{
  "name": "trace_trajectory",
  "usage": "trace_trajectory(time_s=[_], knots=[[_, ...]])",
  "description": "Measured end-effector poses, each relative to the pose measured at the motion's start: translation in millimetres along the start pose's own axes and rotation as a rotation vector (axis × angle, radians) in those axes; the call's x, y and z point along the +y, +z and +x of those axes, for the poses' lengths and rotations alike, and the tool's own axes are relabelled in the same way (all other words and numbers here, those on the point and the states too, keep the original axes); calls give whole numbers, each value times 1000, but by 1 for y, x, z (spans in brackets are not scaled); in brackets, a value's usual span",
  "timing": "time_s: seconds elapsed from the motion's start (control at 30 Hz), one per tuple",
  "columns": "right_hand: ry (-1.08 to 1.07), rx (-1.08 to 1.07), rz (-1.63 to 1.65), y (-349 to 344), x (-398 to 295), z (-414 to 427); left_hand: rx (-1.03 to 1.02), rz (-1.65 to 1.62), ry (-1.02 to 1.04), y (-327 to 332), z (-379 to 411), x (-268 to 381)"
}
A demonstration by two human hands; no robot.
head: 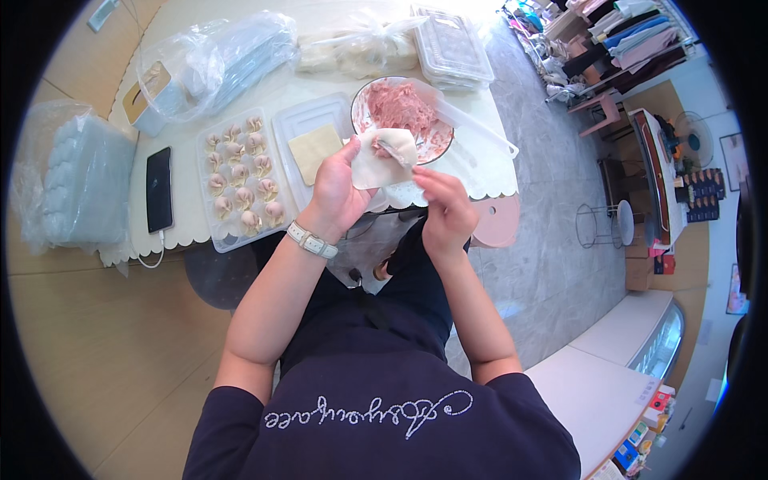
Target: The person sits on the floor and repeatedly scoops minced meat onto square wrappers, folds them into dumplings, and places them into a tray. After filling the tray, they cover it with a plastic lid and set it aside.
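Note:
A square dough wrapper (pixel 375 170) lies across my left hand (pixel 340 186), its thumb on the wrapper's edge. A dab of pink minced meat sits on the wrapper, and the far right corner is folded partly over it. My right hand (pixel 447 207) has its fingertips at the wrapper's right corner; whether they pinch it is unclear. Just beyond is a bowl of minced meat (pixel 399 108) with a translucent white spatula (pixel 480 128) resting in it. Left of my left hand, a stack of wrappers (pixel 315 153) lies on a plastic lid. Further left, filled wontons (pixel 244 198) sit in rows in a clear plastic tray (pixel 223 241).
A phone (pixel 159 189) with a white charging cable lies left of the tray. Bagged plastic trays (pixel 90 180) stand at the far left. Along the back are a tissue box (pixel 147 99), plastic bags (pixel 252 54) and stacked clear containers (pixel 453 51). A pink stool (pixel 495 222) stands beside the table.

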State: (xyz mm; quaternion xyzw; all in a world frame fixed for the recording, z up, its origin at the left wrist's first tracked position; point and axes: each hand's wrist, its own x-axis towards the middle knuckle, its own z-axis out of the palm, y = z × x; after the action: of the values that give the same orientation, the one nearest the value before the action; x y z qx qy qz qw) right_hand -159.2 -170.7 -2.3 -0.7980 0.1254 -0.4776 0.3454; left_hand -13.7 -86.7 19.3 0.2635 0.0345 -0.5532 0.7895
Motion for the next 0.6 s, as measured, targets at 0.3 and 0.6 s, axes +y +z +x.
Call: trace_trajectory(time_s=[0.3,0.6], knots=[[-444,-252,-87,-20,-18,-1,96,-26,68,-12,-12,9],[-559,-316,-125,-18,-11,22,28,-68,-16,9,-44,18]])
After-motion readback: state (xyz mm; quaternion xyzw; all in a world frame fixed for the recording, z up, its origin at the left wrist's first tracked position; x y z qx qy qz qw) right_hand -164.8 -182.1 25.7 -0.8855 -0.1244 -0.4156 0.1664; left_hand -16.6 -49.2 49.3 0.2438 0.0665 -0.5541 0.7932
